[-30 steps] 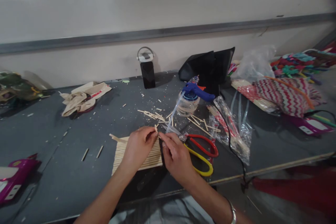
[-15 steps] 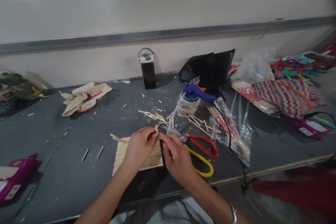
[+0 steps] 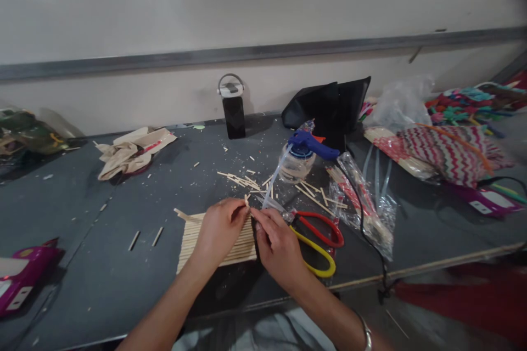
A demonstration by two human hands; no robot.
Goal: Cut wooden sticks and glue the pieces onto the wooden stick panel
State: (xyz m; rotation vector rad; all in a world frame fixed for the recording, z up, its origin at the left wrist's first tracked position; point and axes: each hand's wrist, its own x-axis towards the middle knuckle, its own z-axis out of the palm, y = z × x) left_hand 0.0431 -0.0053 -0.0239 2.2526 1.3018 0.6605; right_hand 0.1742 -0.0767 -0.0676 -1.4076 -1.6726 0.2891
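A flat panel of thin wooden sticks laid side by side (image 3: 192, 241) lies on the dark table, partly covered by my left hand (image 3: 222, 225). That hand is closed, pinching a short wooden stick (image 3: 246, 201) that rises at the panel's far right corner. My right hand (image 3: 279, 242) is closed too, its fingertips at the same corner, close to the left fingertips. Whatever lies between the right fingers is hidden. One stick (image 3: 180, 214) juts out past the panel's far left corner. Scissors with red and yellow handles (image 3: 316, 252) lie against the right hand's side.
A blue glue gun (image 3: 316, 146) rests on a clear jar (image 3: 296, 169). Cut sticks (image 3: 241, 181) and crumbs are scattered beyond my hands. A black cable (image 3: 361, 214) runs over plastic packets (image 3: 373, 219) to the table edge. Crumpled cloth (image 3: 132, 154) and a phone-like black object (image 3: 234, 118) stand farther back.
Both hands keep almost the same pose at the panel's corner. The whole view has shifted very slightly; nothing has visibly been picked up or let go.
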